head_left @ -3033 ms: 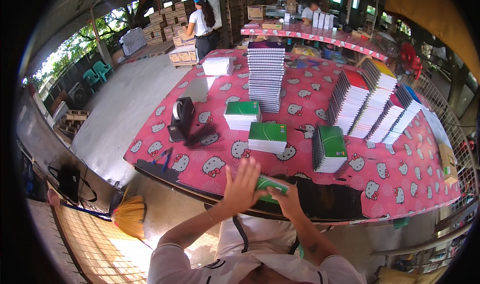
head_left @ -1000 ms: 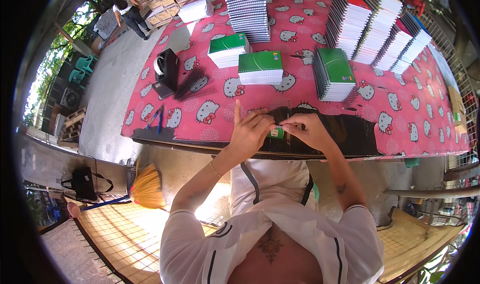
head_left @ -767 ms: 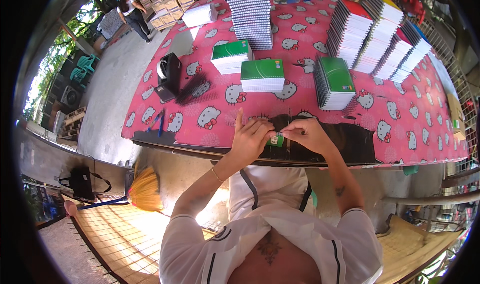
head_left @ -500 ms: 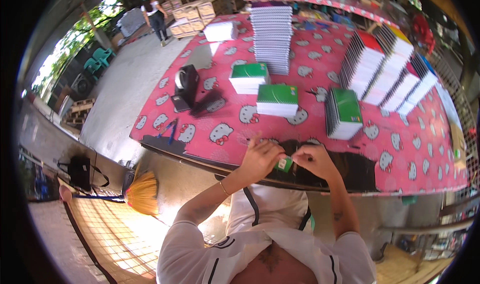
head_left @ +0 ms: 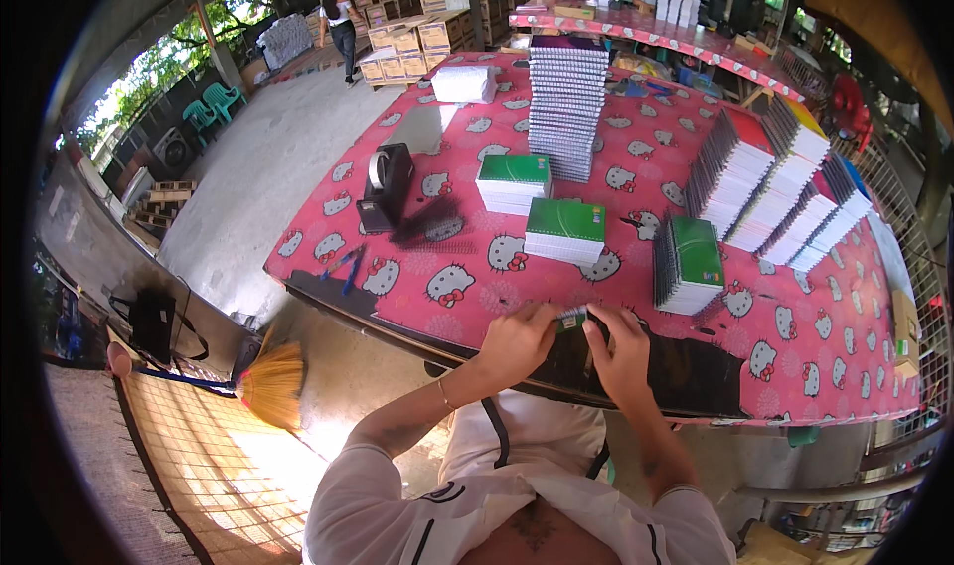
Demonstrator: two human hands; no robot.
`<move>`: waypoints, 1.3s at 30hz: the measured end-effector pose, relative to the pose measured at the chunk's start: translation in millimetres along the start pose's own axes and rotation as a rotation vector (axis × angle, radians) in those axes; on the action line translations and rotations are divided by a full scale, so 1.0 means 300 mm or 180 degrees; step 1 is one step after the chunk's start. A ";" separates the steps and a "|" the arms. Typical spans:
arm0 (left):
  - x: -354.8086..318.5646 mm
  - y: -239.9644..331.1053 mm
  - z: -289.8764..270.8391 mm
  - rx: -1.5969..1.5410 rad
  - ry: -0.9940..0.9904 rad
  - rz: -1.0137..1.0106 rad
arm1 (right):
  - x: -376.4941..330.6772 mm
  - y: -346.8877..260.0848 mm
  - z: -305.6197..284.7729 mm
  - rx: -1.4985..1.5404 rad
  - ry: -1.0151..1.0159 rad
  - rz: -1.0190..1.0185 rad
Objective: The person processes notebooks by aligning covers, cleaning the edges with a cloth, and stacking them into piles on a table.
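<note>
In front of me, at the near table edge, a small green notebook (head_left: 570,320) is held between my hands. Only a narrow part of it shows, with a pale label and what looks like a coil along its upper edge. My left hand (head_left: 517,344) is closed around its left end. Against its right end, my right hand (head_left: 621,354) has its fingers and thumb bent. Beyond my hands lie two short stacks of green notebooks, a nearer stack (head_left: 564,244) and a farther stack (head_left: 511,197). Another green spiral stack (head_left: 688,285) stands to the right.
A tall spiral-notebook stack (head_left: 566,118) rises at the back. Stacks with red (head_left: 730,172) and yellow (head_left: 785,158) covers stand right. A black tape dispenser (head_left: 386,192) and pliers (head_left: 348,265) lie left on the pink table (head_left: 467,237). A broom (head_left: 273,386) leans below. A person (head_left: 341,33) walks far off.
My right hand has gone from a pinch at the coil to a hold on the notebook's right end. The notebook shows less of its green face. My view has tilted up slightly.
</note>
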State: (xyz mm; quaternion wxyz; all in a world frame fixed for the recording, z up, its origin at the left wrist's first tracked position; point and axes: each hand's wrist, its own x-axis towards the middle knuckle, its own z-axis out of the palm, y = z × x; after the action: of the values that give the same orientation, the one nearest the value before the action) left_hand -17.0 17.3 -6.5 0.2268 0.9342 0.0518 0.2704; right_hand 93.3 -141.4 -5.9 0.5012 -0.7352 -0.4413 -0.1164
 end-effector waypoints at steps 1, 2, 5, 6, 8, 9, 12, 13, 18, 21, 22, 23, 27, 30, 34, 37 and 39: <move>0.019 0.019 -0.007 -0.0618 0.0092 -0.0136 | -0.009 -0.045 0.005 0.0336 0.0111 0.0149; 0.042 0.056 -0.009 -0.1261 0.0161 -0.0274 | -0.032 -0.093 0.011 0.0655 0.0219 0.0317; 0.104 0.131 -0.010 -0.1830 -0.0007 -0.0247 | -0.088 -0.027 -0.031 0.0690 -0.0005 0.0518; 0.124 0.123 0.010 -0.1374 0.0284 0.0146 | -0.081 0.013 -0.059 0.0704 -0.0110 0.0731; 0.151 0.098 0.042 -0.1015 0.0422 0.0202 | -0.037 0.055 -0.108 0.1936 -0.0209 0.1547; 0.179 0.078 0.062 -0.1988 -0.0053 -0.0157 | -0.017 0.041 -0.139 0.2979 -0.0095 0.1891; 0.328 0.099 0.110 -0.2021 0.0028 0.0139 | 0.074 0.068 -0.246 0.2010 0.0300 0.1315; 0.403 0.160 0.115 -0.1966 0.0083 0.0230 | 0.098 0.116 -0.315 0.1323 0.0290 0.1156; 0.734 0.241 0.325 -0.1579 0.0376 0.0657 | 0.283 0.338 -0.515 0.0217 0.0600 0.1097; 0.812 0.193 0.462 -0.0835 0.0285 0.0553 | 0.309 0.499 -0.517 -0.0492 0.0334 0.1129; 0.791 0.203 0.496 -0.0588 0.0185 0.0445 | 0.278 0.535 -0.508 -0.0646 0.0265 0.1124; 0.782 0.184 0.499 -0.0277 0.0128 0.0311 | 0.273 0.537 -0.489 -0.0746 0.0176 0.1066; 0.831 0.196 0.484 -0.0518 -0.0104 0.0199 | 0.243 0.529 -0.451 -0.1193 0.0568 0.0846; 0.850 0.196 0.494 0.0203 -0.0868 0.0174 | 0.241 0.374 -0.390 -0.2102 0.1050 -0.0108; 0.866 0.232 0.521 0.0202 -0.1012 0.0272 | 0.197 0.401 -0.386 -0.2286 0.0411 -0.0058; 0.848 0.198 0.512 0.0034 -0.0925 0.0295 | 0.207 0.359 -0.366 -0.2298 0.0280 0.0181; 0.803 0.197 0.498 -0.0383 -0.0332 0.0333 | 0.216 0.359 -0.365 -0.2298 0.0314 0.0155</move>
State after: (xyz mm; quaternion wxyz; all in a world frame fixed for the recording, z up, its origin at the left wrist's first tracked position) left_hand 264.8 -41.6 24.1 0.2705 0.9332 -0.0254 0.2354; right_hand 243.3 -210.3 17.1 0.2326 -0.8686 -0.3293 -0.2880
